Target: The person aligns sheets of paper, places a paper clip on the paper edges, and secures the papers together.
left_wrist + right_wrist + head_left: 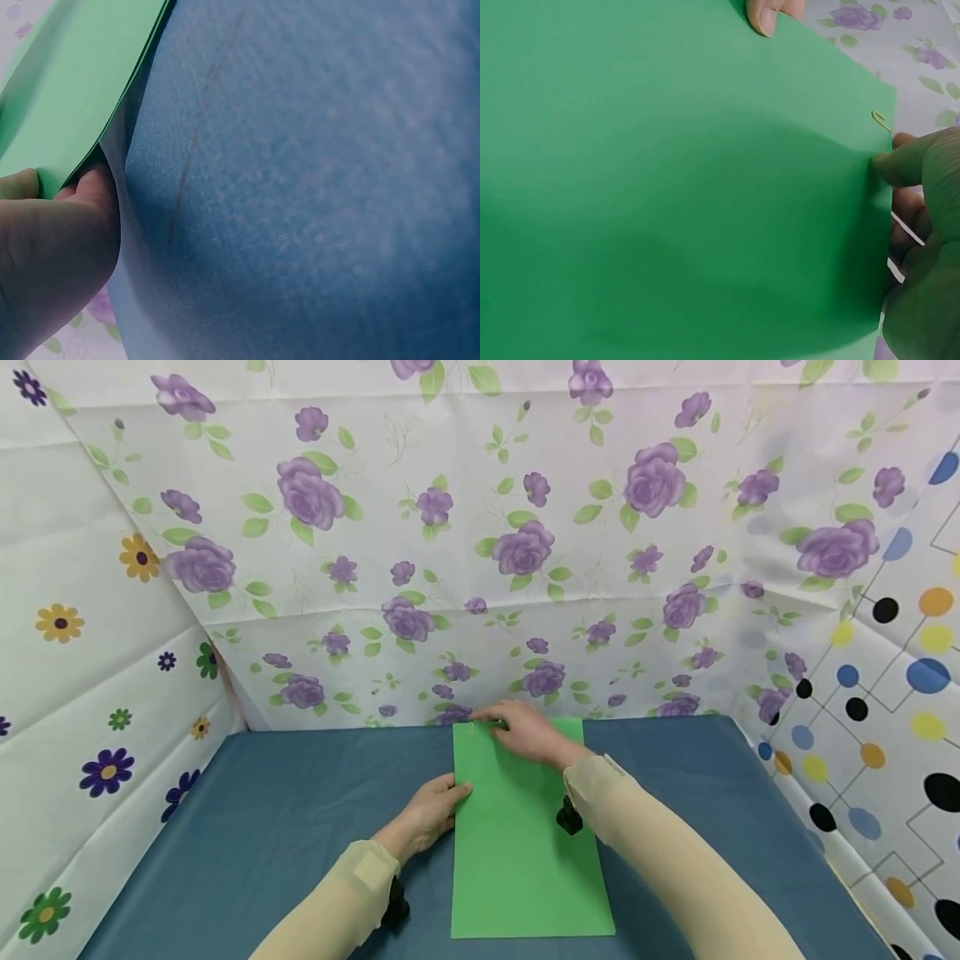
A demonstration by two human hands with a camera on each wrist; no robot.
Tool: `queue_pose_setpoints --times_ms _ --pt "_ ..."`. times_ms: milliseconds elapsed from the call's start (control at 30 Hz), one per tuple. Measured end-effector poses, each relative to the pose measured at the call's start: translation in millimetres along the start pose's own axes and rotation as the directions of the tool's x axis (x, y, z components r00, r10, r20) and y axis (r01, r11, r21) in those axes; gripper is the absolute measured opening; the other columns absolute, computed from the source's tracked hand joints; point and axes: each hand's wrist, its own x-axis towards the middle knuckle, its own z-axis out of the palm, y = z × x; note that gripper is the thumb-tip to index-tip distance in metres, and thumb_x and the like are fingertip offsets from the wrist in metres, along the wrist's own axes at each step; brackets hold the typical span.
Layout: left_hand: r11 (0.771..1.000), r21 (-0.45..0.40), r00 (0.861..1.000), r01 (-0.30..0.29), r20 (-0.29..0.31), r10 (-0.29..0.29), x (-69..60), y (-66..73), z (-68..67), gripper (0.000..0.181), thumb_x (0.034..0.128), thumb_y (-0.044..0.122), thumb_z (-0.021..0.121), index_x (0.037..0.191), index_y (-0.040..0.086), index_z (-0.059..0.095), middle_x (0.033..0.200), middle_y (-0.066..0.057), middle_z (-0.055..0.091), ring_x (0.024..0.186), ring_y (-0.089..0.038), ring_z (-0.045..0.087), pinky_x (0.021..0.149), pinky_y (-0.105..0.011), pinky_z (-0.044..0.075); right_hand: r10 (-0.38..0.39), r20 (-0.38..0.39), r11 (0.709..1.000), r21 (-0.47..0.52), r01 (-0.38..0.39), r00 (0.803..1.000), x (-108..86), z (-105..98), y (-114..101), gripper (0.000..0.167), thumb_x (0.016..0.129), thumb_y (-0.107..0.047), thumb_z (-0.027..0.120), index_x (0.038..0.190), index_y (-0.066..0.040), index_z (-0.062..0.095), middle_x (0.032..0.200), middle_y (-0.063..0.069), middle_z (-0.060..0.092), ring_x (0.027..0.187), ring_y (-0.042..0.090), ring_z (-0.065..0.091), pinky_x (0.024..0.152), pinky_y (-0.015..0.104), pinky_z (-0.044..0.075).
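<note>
A stack of green paper sheets (525, 868) lies lengthwise on the blue-covered table, its layered edge showing in the left wrist view. A small yellow paper clip (881, 120) sits on its top edge near the far left corner. My left hand (427, 814) pinches the left edge, thumb on the upper face and fingers (96, 187) underneath. At the far edge my right hand (531, 735) reaches across the paper and grips that edge beside the clip. Its thumb (904, 165) presses the face while the other fingers go behind, partly hidden by the sheets.
Dark blue cloth (315, 827) covers the table. Behind it hangs a white sheet with purple flowers (420, 552). Patterned cloths close off the left (90, 693) and right (885, 710) sides. A black wrist device (570, 816) hangs below the right sleeve, over the paper.
</note>
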Motion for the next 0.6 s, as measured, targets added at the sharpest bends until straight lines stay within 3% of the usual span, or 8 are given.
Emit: queue_pose_setpoints --times_ms 167,367,600 --pt "1.000 -0.001 1.000 -0.011 -0.001 0.011 -0.8 -0.9 -1.0 0.040 0.1116 0.021 0.048 0.144 -0.003 0.051 0.122 -0.014 0.068 0.105 -0.023 0.069 0.087 -0.040 0.058 0.038 -0.069 0.997 0.073 -0.033 0.997 -6.1 -6 9 0.044 0.107 -0.018 0.058 0.151 -0.022 0.053 0.135 0.005 0.061 0.126 0.026 0.053 0.099 0.047 0.050" --pt "1.000 0.002 1.000 -0.017 0.000 0.017 -1.4 -1.1 -1.8 0.039 0.1116 0.021 0.048 0.142 -0.003 0.052 0.119 -0.014 0.069 0.101 -0.022 0.070 0.085 -0.039 0.059 0.115 -0.144 0.983 0.156 -0.092 0.983 -26.5 -18 33 0.050 0.108 -0.031 0.056 0.156 -0.021 0.045 0.143 0.005 0.053 0.136 0.031 0.046 0.103 0.054 0.047" --pt "1.000 -0.011 1.000 -0.012 -0.003 0.012 -2.0 0.7 -1.8 0.041 0.1114 0.021 0.049 0.145 -0.002 0.050 0.120 -0.013 0.069 0.102 -0.021 0.070 0.085 -0.039 0.059 0.251 -0.155 0.932 0.305 -0.195 0.956 -59.3 -32 61 0.063 0.108 -0.042 0.054 0.163 -0.022 0.030 0.161 0.008 0.035 0.148 0.031 0.032 0.113 0.058 0.037"
